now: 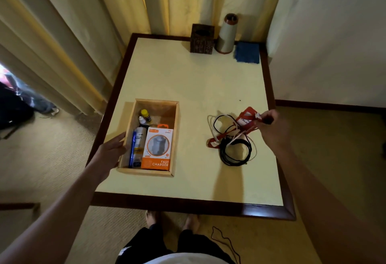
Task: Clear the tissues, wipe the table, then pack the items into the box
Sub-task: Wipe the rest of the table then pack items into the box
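Observation:
A wooden box (175, 136) sits on the left of the cream table (196, 84). Inside it lie an orange fast-charger pack (157, 149), a blue pen (132, 149), a white spray bottle (139, 138) and two small bottles (145, 116). My left hand (111, 152) rests flat against the box's left wall, fingers apart. My right hand (271, 127) pinches the end of a cable at a red card-like item (245, 117), lifted just above a tangle of black, white and red cables (231, 144) lying on the table's right side.
At the table's far edge stand a dark tissue box (202, 38), a grey cone-shaped container (226, 34) and a folded blue cloth (247, 53). Curtains hang behind and to the left. My feet are under the near edge, with a loose cord (225, 240) on the carpet.

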Available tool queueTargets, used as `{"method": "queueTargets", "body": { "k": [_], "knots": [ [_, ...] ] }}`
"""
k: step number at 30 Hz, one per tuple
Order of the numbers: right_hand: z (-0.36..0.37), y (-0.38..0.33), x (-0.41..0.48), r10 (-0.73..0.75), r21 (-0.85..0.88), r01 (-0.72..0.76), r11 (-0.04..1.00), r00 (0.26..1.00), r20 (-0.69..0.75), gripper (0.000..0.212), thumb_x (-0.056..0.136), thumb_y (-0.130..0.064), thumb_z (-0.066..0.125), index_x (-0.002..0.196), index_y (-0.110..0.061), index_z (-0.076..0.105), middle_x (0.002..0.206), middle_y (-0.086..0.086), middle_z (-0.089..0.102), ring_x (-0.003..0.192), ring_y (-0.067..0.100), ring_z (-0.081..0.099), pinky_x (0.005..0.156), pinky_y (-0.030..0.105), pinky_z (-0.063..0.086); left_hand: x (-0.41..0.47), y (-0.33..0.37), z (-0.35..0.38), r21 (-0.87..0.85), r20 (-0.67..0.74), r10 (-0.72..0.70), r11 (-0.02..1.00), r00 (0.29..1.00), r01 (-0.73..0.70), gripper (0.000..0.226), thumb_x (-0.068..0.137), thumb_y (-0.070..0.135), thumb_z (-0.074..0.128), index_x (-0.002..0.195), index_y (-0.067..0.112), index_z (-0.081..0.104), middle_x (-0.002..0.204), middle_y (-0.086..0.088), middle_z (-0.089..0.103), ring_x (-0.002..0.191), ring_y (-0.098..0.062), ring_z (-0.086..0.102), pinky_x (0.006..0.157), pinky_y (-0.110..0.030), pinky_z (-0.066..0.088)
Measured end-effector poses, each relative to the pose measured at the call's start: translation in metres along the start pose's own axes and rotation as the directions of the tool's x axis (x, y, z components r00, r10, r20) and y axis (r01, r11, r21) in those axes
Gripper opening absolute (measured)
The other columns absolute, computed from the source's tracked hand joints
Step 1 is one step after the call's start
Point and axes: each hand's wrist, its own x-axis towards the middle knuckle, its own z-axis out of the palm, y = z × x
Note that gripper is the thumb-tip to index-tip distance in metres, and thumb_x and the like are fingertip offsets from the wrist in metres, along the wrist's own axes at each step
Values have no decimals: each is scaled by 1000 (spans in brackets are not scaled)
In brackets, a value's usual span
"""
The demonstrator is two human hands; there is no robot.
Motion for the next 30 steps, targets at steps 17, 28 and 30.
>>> {"method": "queueTargets", "body": {
  "k": [17,28,30],
  "knots": [
    [-5,-168,-49,-524,-14,524,852,850,-59,14,90,-18,79,94,-19,65,99,-6,70,95,-3,62,69,1,47,16,25,-16,535,21,188,828,982,-170,54,95,14,70,145,27,54,143,-6,59,115,-23,61,83,-29,48],
    [-22,-242,-80,-635,-35,634,772,773,-12,15,88,-17,81,98,-19,70,100,-10,73,98,1,67,79,10,55,-59,178,64,313,394,681,533,618,-786,72,84,51,80,146,43,45,133,25,56,112,9,56,82,-14,46],
    [-25,-252,-85,-638,7,638,770,770,9,17,87,-18,81,100,-19,70,99,-13,72,95,-2,68,78,11,55,-76,197,73,276,385,744,472,546,-837,57,87,45,79,138,44,52,122,27,61,107,15,56,83,-13,49]
  ]
}}
